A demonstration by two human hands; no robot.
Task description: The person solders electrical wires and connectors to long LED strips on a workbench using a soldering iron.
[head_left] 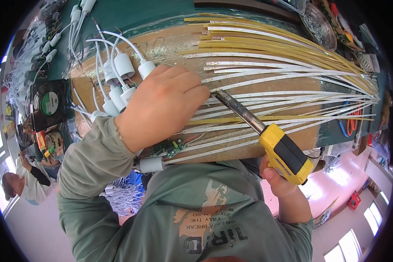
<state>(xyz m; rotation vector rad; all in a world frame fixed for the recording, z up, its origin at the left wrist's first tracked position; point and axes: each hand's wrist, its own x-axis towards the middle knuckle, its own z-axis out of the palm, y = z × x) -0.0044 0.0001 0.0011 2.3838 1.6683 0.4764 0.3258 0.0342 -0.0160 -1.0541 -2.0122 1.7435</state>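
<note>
My right hand (278,180) holds a soldering iron (288,153) by its yellow and black handle. The iron's metal barrel slants up and to the left, its dark tip close beside the fingertips of my left hand (166,102). That left hand is closed, palm down, over the board; whatever it pinches is hidden under the fingers. White LED strips (266,96) fan out to the right of it, together with yellowish ones (266,46). White cylindrical caps with wires (124,65) stand behind the left wrist. Under the wrist lies a small green circuit board (174,150) by another white cap (151,164).
A black fan (50,105) stands at the left. Many white corded parts (43,43) are heaped at the far left. Scissors with orange handles (353,125) lie on the right, and a round metal dish (319,28) is at the back right. Another person (24,183) is at far left.
</note>
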